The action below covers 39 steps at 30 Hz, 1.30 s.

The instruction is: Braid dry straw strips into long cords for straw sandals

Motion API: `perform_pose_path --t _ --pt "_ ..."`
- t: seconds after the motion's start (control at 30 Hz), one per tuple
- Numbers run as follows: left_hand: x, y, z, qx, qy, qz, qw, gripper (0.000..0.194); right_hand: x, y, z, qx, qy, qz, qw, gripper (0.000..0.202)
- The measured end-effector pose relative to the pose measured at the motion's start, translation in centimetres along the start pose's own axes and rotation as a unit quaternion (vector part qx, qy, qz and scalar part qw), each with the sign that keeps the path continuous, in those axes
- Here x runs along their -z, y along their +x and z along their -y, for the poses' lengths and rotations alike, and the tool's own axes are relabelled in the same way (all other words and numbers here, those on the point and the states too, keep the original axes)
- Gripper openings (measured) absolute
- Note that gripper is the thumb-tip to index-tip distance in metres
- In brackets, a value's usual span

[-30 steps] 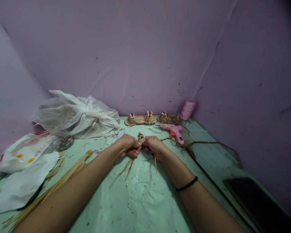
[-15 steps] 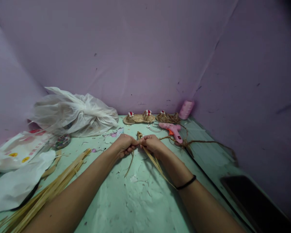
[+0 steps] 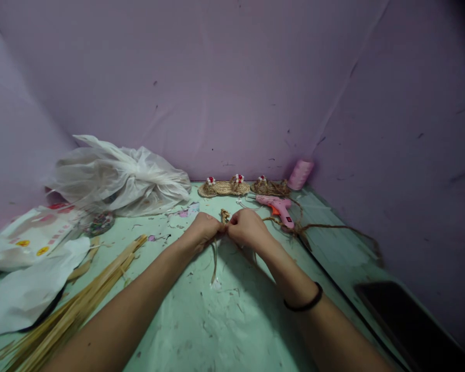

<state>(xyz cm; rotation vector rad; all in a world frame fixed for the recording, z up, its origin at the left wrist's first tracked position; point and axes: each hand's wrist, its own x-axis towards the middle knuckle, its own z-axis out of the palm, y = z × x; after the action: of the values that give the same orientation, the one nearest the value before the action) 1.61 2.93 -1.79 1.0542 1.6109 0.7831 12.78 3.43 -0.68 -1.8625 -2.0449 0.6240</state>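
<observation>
My left hand point(image 3: 206, 230) and my right hand point(image 3: 248, 227) meet over the middle of the table, fingertips pinched close together. Between them is a braid of dry straw-coloured fibre point(image 3: 225, 214), whose short plaited end sticks out beyond my fingers. A loose fibre strand point(image 3: 215, 261) hangs from below my left hand. Strands on the right side are mostly hidden behind my right hand and wrist. Both hands are closed on the braid, though the exact grip of the fingertips is too small to make out.
Dry fibre strips point(image 3: 89, 297) lie at left by a white plastic bag point(image 3: 31, 237) and a knotted clear bag point(image 3: 139, 178). Small woven slippers point(image 3: 230, 187) line the wall. A pink glue gun point(image 3: 277, 205), thread spool point(image 3: 300, 174), brown cord point(image 3: 341, 228) and dark phone-like slab point(image 3: 406, 320) are right.
My right hand has turned and lifted slightly, its knuckles now higher. The long strands under my right wrist have dropped mostly from sight. The view has shifted a little.
</observation>
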Motion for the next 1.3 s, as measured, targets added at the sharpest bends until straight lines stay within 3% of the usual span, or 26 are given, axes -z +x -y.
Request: perform_pose_path --t 0.13,0.27,0.37,0.57,0.67,0.73,0.9,0.97,1.13,1.3 --pt "0.1 0.1 0.0 0.041 -0.025 0.014 0.999 0.022 -0.2 -0.5 0.3 0.02 0.011 0.02 1.0 0.016" --pt "0.8 0.2 0.2 0.055 -0.048 0.053 0.996 0.024 -0.9 -1.2 0.9 0.052 -0.025 -0.04 0.998 0.018" --pt "1.1 0.1 0.5 0.046 -0.058 0.07 0.995 0.019 -1.1 -1.6 1.3 0.054 -0.026 -0.048 0.997 0.019" --pt "1.4 0.5 0.8 0.021 -0.049 0.065 0.996 0.008 -0.5 -0.6 -0.3 0.051 0.069 0.036 0.996 0.012" --pt "1.6 0.7 0.8 0.018 -0.036 0.085 0.996 0.007 -0.5 0.4 -1.1 0.017 0.146 0.0 0.989 0.014" --pt "1.9 0.8 0.8 0.014 -0.03 0.098 0.995 0.007 -0.7 0.7 -1.0 -0.021 0.225 -0.011 0.974 0.013" --pt "2.3 1.1 1.0 0.0 -0.025 0.115 0.993 0.009 -1.7 0.0 0.5 -0.138 0.441 0.133 0.877 0.015" --pt "2.2 1.1 1.1 -0.002 -0.018 0.122 0.992 0.007 -2.1 -0.2 0.5 -0.138 0.46 0.14 0.866 0.013" --pt "2.1 0.9 0.8 -0.043 0.082 0.071 0.993 0.002 -3.1 0.3 -0.6 -0.108 0.392 0.077 0.91 0.01" --pt "2.2 -0.9 -0.7 -0.094 0.255 0.014 0.962 0.008 -3.3 0.1 -0.6 -0.132 0.447 0.088 0.88 0.01"
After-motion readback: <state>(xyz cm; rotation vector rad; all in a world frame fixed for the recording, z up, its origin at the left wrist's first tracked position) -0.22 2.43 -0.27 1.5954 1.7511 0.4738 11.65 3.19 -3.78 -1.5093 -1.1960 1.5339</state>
